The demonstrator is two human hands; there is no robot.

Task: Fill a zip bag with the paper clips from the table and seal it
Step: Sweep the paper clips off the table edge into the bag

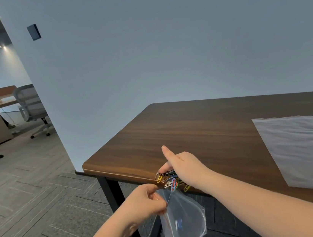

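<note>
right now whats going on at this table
A person is sweeping a pile of coloured paper clips off the near edge of the wooden table with the right hand. The left hand holds a clear zip bag open just below that edge to catch them. A clip or two seem to be inside already; most are still at the edge. A second plastic bag lies flat further right on the table.

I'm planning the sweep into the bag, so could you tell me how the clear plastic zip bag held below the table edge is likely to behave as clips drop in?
The clear plastic zip bag looks floppy: it hangs limp from the left hand, so its mouth may sag shut. It seems light, so the coloured paper clips falling in could swing it.
</note>
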